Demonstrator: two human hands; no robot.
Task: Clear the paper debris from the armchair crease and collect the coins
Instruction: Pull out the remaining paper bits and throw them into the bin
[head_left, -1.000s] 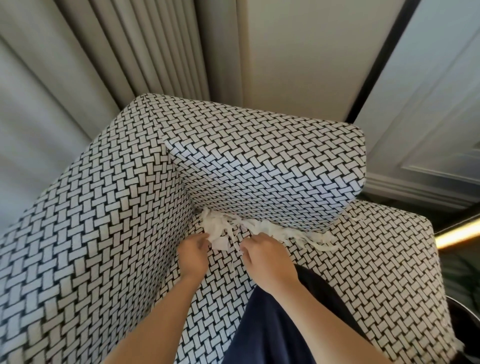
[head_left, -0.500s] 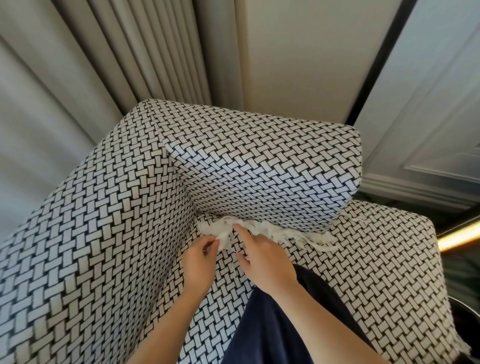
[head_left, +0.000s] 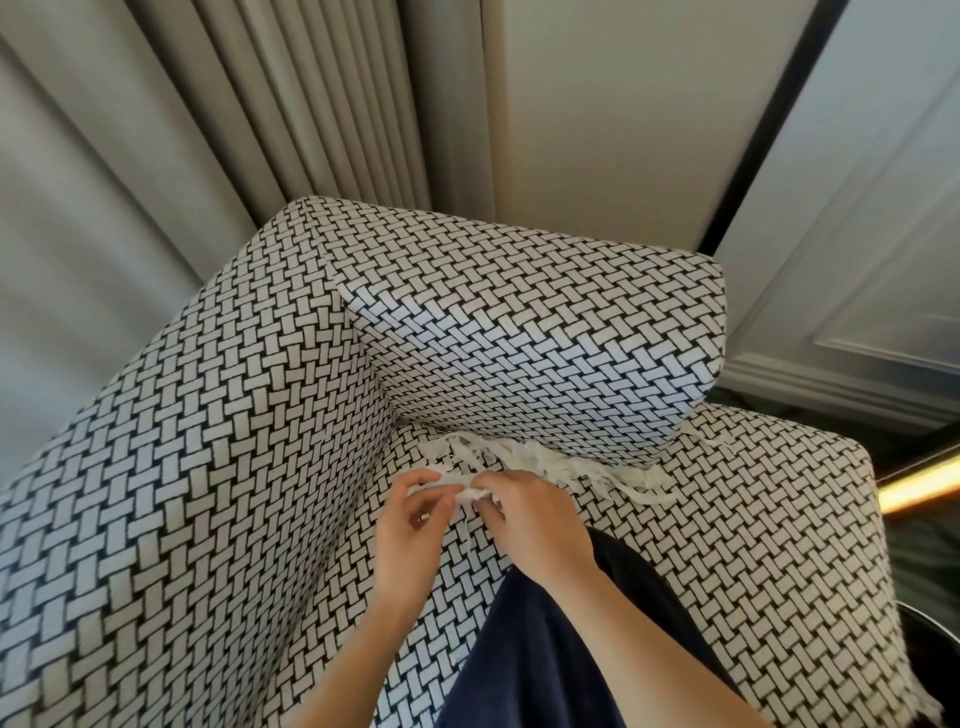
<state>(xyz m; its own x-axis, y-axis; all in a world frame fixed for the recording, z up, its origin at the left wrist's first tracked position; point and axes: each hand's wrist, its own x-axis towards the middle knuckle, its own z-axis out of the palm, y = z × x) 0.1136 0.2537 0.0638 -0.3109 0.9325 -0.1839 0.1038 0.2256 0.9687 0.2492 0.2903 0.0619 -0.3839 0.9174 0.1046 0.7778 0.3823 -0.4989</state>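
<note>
left hand (head_left: 410, 525), right hand (head_left: 524, 519): fingers curled, both pinching paper strips (head_left: 540, 462) | risk: thin strips may tear, leaving bits in armchair (head_left: 234, 415) crease | coins: none seen

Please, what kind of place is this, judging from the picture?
Probably a living room or hotel room: an upholstered armchair with a woven pattern, long pleated curtains behind it, and a panelled wall with moulding.

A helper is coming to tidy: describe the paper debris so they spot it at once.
Find the black-and-white woven-pattern armchair. Where its back cushion meets the seat, shredded paper lies in a line. It is plain cream and stringy, unlike the patterned fabric around it.
</note>
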